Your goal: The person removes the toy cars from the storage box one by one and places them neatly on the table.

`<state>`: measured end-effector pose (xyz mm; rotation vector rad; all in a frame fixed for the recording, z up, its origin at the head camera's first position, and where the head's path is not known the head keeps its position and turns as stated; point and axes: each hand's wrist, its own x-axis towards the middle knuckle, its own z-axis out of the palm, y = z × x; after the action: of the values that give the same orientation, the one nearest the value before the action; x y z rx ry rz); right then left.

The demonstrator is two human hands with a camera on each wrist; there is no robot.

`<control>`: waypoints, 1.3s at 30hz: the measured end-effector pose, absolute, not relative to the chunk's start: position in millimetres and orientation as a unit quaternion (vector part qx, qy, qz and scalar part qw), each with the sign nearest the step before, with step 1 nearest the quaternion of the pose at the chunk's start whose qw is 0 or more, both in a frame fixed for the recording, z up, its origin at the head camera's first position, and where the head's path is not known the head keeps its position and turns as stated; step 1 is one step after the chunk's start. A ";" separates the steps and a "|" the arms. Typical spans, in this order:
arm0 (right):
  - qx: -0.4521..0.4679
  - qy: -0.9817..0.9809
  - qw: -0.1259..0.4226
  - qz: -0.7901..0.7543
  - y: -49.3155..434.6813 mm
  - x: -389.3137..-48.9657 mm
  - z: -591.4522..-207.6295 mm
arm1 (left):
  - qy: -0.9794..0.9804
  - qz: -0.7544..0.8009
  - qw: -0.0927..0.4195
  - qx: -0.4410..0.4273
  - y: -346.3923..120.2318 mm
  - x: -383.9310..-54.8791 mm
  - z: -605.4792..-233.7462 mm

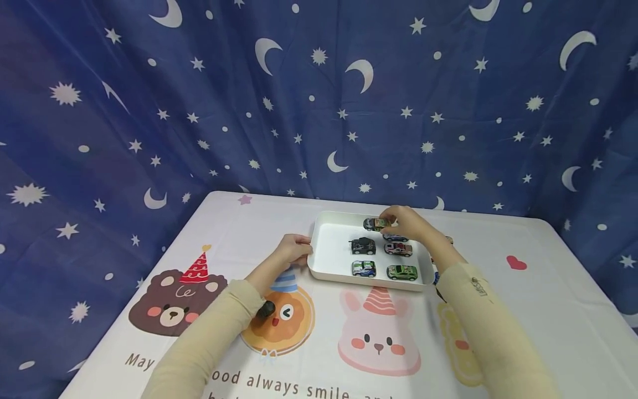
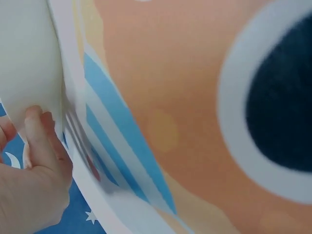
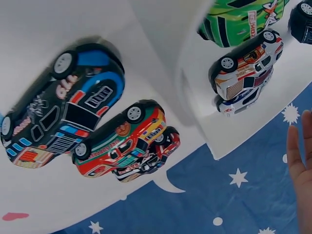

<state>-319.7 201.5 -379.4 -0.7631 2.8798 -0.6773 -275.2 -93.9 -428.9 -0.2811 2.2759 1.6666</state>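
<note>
Left hand [image 1: 291, 250] grips shallow white rectangular tray [image 1: 330, 244], right hand [image 1: 407, 223] pinches multicoloured toy car [image 1: 372, 224], cream-sleeved right arm [image 1: 485, 310] partly hiding patterned cars [image 3: 122, 141] outside.

I see a dark blue curtain [image 1: 299, 105] hanging in gentle folds beyond the left fingers [image 1: 301, 250] and right fingers [image 1: 391, 214], scattered with white moons, stars and dots. Under both spreads a white table [image 1: 543, 310], far corners rounded, a red heart [image 1: 516, 262] printed right of the right fingers. The light looks even.
</note>
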 end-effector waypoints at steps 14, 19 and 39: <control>-0.254 0.939 0.023 -0.231 229.7 -302.8 -384.3 | 0.780 0.598 0.157 -0.097 -96.5 -274.6 -429.5; -0.237 0.941 0.024 -0.240 243.3 -299.2 -384.0 | 0.783 0.593 0.156 -0.105 -96.5 -275.3 -429.0; -0.209 0.957 -0.025 -0.200 315.1 -271.1 -388.4 | 0.781 0.591 0.159 -0.119 -99.0 -276.1 -426.7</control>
<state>-271.1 315.1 -388.4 -0.6686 3.0554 -0.6378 -276.1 -99.0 -426.7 -0.3390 2.2333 1.6903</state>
